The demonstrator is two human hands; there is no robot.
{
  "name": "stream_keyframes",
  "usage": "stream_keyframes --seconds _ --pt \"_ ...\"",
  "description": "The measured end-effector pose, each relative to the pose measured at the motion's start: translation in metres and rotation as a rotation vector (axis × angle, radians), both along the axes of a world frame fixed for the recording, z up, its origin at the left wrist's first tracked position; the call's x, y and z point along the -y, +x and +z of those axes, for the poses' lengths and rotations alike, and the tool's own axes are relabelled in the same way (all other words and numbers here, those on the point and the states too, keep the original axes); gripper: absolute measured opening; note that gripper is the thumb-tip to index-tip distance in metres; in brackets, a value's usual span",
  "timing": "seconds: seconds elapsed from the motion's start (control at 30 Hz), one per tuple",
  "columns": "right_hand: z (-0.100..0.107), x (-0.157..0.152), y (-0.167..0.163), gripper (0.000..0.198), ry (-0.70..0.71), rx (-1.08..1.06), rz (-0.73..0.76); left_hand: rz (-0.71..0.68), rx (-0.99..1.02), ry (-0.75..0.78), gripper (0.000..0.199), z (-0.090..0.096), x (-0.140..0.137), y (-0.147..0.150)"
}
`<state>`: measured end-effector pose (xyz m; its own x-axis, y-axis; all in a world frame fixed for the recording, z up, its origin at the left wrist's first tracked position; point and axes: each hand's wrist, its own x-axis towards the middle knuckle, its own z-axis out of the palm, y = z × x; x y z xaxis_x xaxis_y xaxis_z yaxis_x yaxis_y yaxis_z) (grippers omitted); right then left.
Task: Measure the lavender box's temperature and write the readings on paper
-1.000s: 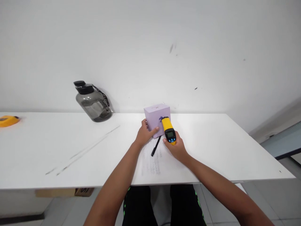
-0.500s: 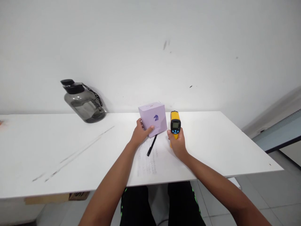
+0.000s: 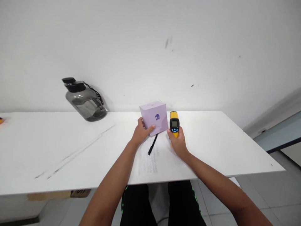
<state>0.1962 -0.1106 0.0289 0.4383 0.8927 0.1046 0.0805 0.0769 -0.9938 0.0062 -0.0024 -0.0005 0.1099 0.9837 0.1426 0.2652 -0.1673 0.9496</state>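
Note:
A lilac box [image 3: 158, 118] with a dark horse-head logo is gripped at its lower left by my left hand [image 3: 141, 133], thumb across the front face and fingers along the side. My right hand [image 3: 178, 142] is wrapped round the handle of a yellow and black infrared thermometer [image 3: 174, 121], whose small screen and blue buttons face me. The thermometer is upright, just right of the box. Below the box lies a black pen [image 3: 152, 145], on a sheet of paper [image 3: 148, 163] with faint writing.
A large grey water bottle [image 3: 88, 105] with a black cap stands at the back left of the white table [image 3: 58, 141]. Behind the table rises a white wall [image 3: 131, 47]. A cardboard box [image 3: 80, 193] is partly visible under the table's front left edge.
The view has shifted slightly. The thermometer appears a little closer to the box and slightly turned. Both hands keep their holds.

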Motion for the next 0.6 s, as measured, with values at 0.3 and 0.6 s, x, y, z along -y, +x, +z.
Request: stream_keyframes --seconds 0.3,0.6 --pt "-0.0014 -0.0006 0.0004 0.048 -0.004 0.014 0.006 -0.004 -0.016 0.001 0.095 0.0004 0.0004 -0.0004" --pt "-0.0003 0.0002 0.0002 0.049 -0.015 0.019 0.028 0.005 -0.028 -0.001 0.094 0.0051 0.0042 0.0009"
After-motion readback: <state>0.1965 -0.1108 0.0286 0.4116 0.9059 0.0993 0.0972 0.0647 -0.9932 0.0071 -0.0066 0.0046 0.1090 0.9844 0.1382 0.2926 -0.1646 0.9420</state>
